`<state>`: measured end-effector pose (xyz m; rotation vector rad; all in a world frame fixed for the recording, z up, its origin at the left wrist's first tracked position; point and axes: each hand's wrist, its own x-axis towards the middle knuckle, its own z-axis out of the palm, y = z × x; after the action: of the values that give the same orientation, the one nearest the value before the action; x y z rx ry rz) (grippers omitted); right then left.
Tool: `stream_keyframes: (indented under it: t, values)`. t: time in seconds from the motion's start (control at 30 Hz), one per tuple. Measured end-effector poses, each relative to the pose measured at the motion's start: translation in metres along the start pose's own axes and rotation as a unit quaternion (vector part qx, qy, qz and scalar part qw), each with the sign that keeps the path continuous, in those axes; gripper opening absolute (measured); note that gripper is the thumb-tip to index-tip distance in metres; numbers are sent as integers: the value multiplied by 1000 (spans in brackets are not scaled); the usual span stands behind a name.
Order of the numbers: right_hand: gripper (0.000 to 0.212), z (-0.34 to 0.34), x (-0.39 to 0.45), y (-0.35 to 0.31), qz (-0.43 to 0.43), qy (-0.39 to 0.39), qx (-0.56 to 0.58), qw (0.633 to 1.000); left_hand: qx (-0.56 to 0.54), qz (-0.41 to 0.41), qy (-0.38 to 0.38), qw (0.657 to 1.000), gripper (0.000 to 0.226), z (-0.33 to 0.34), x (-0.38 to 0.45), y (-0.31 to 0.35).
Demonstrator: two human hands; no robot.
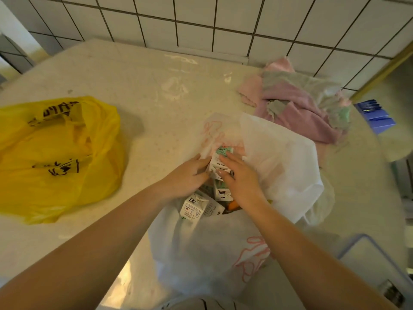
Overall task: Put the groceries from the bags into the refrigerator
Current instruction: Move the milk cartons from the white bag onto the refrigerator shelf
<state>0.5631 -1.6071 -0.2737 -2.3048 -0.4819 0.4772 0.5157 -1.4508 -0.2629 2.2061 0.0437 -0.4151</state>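
- Left hand: reaches forward into the mouth of the white plastic bag, forearm extended from lower left. Its fingers curl round the left side of a small white carton, gripping it.
- Right hand: extends from lower right, palm down, fingers nearly straight and spread, lying across the top and right side of the same carton. The fingertips touch it; no curl round it is visible.
- The carton sits tilted at the bag's opening, between the two hands, with a green-printed face showing at its far end.
- Further cartons lie inside the bag, below the hands, one with its white printed side turned up. An orange item beside them is too hidden to identify.
- The white bag, printed in pink, lies open on the pale countertop, near the front edge.
- A yellow plastic bag with black print sits on the counter to the left, well apart from the white one.
- Crumpled pink and grey cloths lie behind the white bag, on the right, against the tiled wall.
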Motion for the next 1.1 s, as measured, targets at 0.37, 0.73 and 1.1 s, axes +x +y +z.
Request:
stream_keyframes:
  t: [0.37,0.73,1.1]
  values:
    - [43,-21,-33,-27,-31,190,219,957,-446,-22,41,894,28,-12,-20,65]
    - [44,-34,-44,-54,-199,144,189,951,-629,7,83,773,50,-28,-35,66]
    - [62,-10,14,-36,91,-68,-105,988,-436,-60,293,848,77,-40,-55,-8]
